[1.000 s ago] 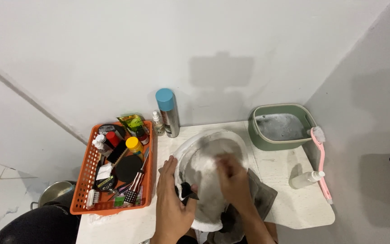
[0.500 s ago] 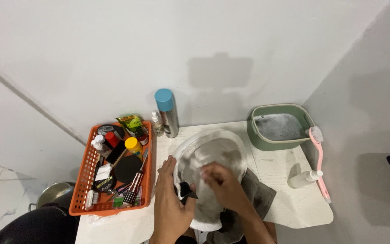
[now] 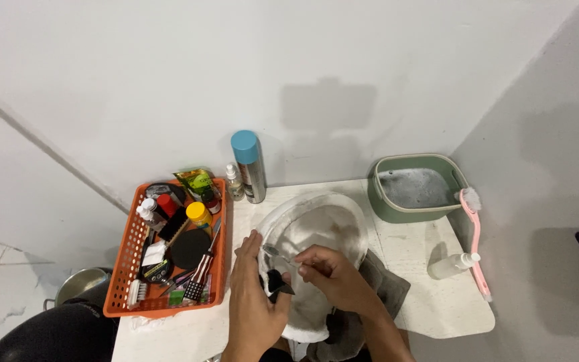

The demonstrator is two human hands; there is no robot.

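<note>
A green and yellow pouch (image 3: 197, 182) stands at the far corner of the orange basket (image 3: 126, 268). Just beside the basket's far right corner stand a small clear bottle (image 3: 234, 184) and a tall silver spray can (image 3: 251, 167) with a blue cap. A yellow-capped jar (image 3: 199, 216) sits inside the basket.

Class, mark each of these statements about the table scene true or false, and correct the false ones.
1. The orange basket sits left of the white basin. True.
2. The spray can has a red cap. False: the cap is blue.
3. The pink brush lies inside the orange basket. False: it lies at the table's right edge, its head by the green tub.
4. The left hand holds a small black thing. True.
5. The right hand rests inside the green tub. False: it is over the white basin.
</note>
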